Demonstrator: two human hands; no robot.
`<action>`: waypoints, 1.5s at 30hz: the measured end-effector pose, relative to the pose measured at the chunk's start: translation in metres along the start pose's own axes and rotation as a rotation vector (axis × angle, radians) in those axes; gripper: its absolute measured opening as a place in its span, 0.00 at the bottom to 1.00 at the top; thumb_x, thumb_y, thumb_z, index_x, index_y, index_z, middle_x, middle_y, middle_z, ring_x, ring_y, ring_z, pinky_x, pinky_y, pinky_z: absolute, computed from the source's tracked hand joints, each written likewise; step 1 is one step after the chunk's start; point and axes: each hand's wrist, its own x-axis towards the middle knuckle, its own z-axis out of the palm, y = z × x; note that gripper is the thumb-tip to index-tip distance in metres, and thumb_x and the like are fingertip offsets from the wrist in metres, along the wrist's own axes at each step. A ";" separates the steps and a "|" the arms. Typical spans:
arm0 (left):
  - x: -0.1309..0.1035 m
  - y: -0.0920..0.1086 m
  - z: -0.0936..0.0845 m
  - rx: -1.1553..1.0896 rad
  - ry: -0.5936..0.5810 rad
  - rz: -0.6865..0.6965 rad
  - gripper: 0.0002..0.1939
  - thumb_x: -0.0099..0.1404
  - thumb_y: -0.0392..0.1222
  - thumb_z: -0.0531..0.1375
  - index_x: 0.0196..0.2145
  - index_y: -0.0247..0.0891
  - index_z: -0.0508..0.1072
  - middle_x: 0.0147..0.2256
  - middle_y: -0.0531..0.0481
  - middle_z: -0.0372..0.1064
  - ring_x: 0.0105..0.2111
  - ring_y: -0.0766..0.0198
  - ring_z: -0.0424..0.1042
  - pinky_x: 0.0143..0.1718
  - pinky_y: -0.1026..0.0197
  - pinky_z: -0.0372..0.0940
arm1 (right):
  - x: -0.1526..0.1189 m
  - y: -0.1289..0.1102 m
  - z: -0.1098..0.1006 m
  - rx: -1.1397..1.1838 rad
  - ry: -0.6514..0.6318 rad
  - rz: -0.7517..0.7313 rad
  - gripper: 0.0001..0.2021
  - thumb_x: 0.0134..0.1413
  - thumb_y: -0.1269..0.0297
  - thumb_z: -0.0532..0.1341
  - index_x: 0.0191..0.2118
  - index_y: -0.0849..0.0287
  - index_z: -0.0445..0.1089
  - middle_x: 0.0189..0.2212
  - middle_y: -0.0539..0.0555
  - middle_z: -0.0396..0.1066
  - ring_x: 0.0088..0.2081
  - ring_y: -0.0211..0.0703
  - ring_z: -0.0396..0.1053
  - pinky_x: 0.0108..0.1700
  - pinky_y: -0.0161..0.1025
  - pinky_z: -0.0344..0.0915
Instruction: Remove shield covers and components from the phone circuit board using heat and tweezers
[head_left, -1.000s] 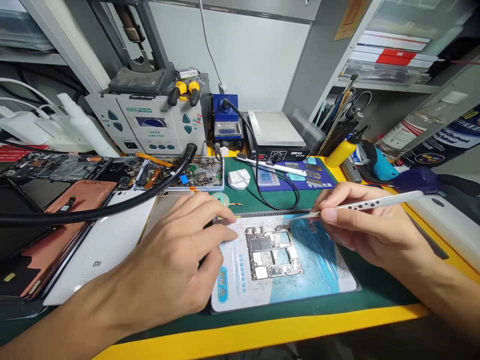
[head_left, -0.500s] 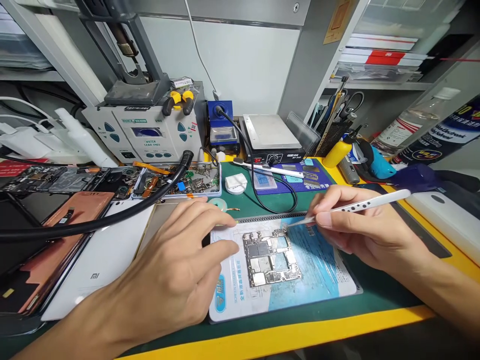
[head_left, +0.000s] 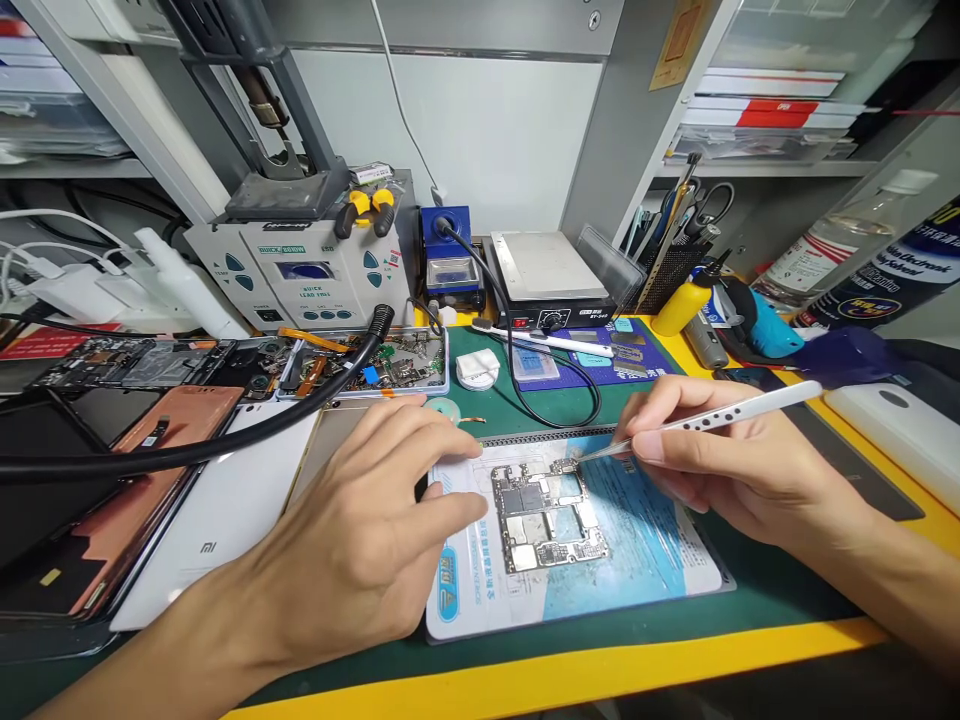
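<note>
Head view: empty, half-open left hand (head_left: 379,515) nearer circuit board (head_left: 534,522) than before, tweezers (head_left: 739,409) in pinched right hand (head_left: 724,465).

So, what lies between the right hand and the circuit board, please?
In the head view, the tweezers reach from the right hand toward the circuit board, above the printed mat.

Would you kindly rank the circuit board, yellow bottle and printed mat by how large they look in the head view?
Largest: printed mat
Next: circuit board
Smallest: yellow bottle, though it sits farther from the camera
</note>
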 end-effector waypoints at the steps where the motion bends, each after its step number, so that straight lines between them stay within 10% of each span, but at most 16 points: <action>1: 0.001 0.000 0.000 0.014 0.001 0.005 0.18 0.68 0.21 0.61 0.48 0.40 0.78 0.54 0.42 0.74 0.55 0.54 0.71 0.66 0.37 0.66 | 0.000 0.000 0.000 -0.001 -0.002 0.001 0.17 0.46 0.53 0.87 0.28 0.57 0.84 0.21 0.52 0.72 0.17 0.33 0.62 0.16 0.30 0.53; 10: 0.004 -0.007 -0.001 0.117 0.045 -0.030 0.13 0.70 0.22 0.61 0.46 0.35 0.79 0.50 0.41 0.77 0.54 0.51 0.73 0.61 0.40 0.70 | -0.002 0.003 -0.006 -0.145 -0.026 -0.025 0.13 0.51 0.56 0.85 0.33 0.55 0.86 0.25 0.51 0.77 0.19 0.32 0.66 0.19 0.28 0.60; 19: 0.004 -0.007 -0.004 0.045 0.038 -0.117 0.13 0.74 0.24 0.58 0.46 0.36 0.79 0.40 0.49 0.78 0.46 0.59 0.76 0.52 0.49 0.68 | 0.000 -0.010 0.036 -0.559 -0.218 -0.342 0.03 0.62 0.63 0.78 0.40 0.54 0.91 0.39 0.56 0.90 0.39 0.48 0.88 0.40 0.35 0.83; 45: 0.008 -0.006 -0.005 0.032 0.051 -0.125 0.13 0.74 0.25 0.58 0.44 0.35 0.82 0.35 0.50 0.76 0.43 0.58 0.74 0.55 0.46 0.69 | 0.007 -0.003 0.042 -0.643 -0.404 -0.507 0.04 0.69 0.72 0.73 0.45 0.62 0.89 0.41 0.58 0.90 0.41 0.43 0.87 0.46 0.34 0.82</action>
